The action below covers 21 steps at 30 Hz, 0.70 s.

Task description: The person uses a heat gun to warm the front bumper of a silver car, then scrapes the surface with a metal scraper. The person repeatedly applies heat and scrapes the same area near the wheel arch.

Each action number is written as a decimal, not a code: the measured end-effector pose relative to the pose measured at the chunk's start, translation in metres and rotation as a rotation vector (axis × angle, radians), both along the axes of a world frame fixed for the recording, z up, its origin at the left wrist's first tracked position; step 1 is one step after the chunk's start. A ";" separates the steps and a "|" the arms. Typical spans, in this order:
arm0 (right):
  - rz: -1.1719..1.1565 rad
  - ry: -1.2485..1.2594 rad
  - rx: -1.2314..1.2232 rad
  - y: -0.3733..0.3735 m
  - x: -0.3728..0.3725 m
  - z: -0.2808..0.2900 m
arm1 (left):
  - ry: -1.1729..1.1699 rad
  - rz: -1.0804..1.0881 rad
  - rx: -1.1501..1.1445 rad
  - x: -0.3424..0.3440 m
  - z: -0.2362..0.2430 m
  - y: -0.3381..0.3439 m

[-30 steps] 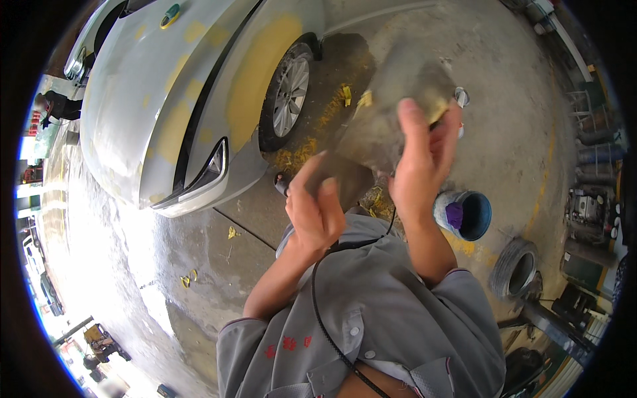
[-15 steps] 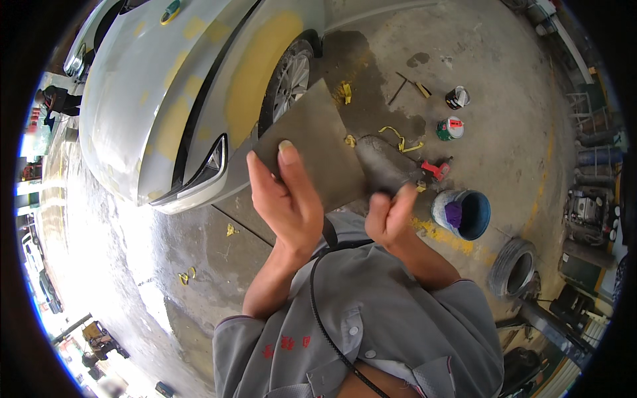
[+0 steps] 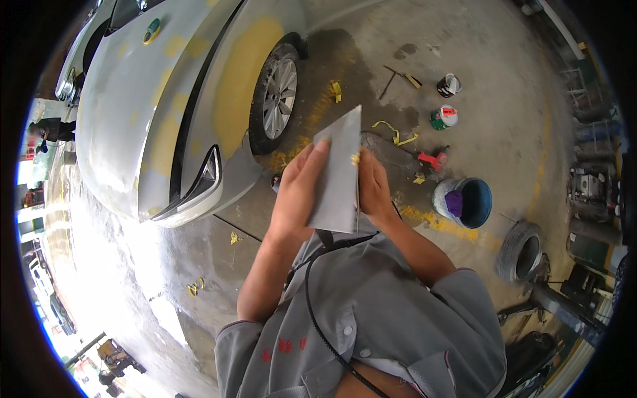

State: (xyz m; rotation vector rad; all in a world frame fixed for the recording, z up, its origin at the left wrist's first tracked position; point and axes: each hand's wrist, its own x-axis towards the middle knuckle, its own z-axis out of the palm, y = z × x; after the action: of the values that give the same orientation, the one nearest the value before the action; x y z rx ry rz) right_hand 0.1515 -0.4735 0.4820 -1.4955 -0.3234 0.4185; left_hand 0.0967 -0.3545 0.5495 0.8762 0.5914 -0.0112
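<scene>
My left hand [image 3: 298, 186] has its thumb pressed on the face of a thin grey sheet [image 3: 335, 192], held upright at chest height and apparently doubled over. My right hand [image 3: 375, 182] grips the sheet's right side, its fingers partly hidden behind it; a small yellow bit shows at that edge. Beyond the hands is the front of a silver car [image 3: 123, 132] with dull yellow patches, a black-tyred wheel [image 3: 274, 99] and a headlight [image 3: 206, 176]. A roll of tape [image 3: 151, 31] lies on the bonnet.
Two cans [image 3: 448, 85] [image 3: 443, 118], a red power tool [image 3: 432, 159], yellow tape scraps [image 3: 395, 132] and a bucket with purple cloth [image 3: 478, 202] stand or lie on the concrete floor. A loose tyre [image 3: 504, 255] is at right. Another person [image 3: 53, 129] is at far left.
The sheet, earlier spread wide and moving, is now narrower and upright between both hands. My right hand has risen up along its edge; the view has shifted slightly.
</scene>
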 end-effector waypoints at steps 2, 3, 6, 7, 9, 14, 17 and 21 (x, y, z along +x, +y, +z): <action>-0.104 0.092 0.012 -0.012 0.004 0.001 | 0.006 -0.072 -0.161 -0.001 0.002 0.009; -0.187 0.203 0.155 -0.014 0.010 0.007 | -0.015 -0.147 -0.256 -0.003 0.001 0.016; -0.399 0.366 0.473 -0.005 0.039 0.031 | -0.286 -0.252 -0.760 -0.001 -0.020 0.007; -0.448 0.312 0.508 0.003 0.044 0.040 | -0.327 -0.313 -0.825 0.002 -0.025 0.002; -0.509 0.204 0.440 0.010 0.041 0.041 | -0.312 -0.204 -0.818 0.001 -0.037 -0.011; -0.026 -0.108 0.275 -0.004 -0.024 0.057 | 0.076 0.230 -0.209 0.014 -0.017 -0.027; -0.401 -0.209 0.433 -0.021 -0.009 0.047 | 0.040 0.210 0.017 0.013 -0.024 -0.006; -0.554 -0.070 0.227 -0.023 0.006 0.041 | -0.183 0.374 0.683 0.009 -0.025 -0.002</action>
State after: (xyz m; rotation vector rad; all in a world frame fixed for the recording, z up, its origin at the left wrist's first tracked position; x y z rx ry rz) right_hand 0.1571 -0.4963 0.5231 -1.3108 -0.0012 -0.1106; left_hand 0.1055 -0.3568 0.5243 1.3930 0.5848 0.6347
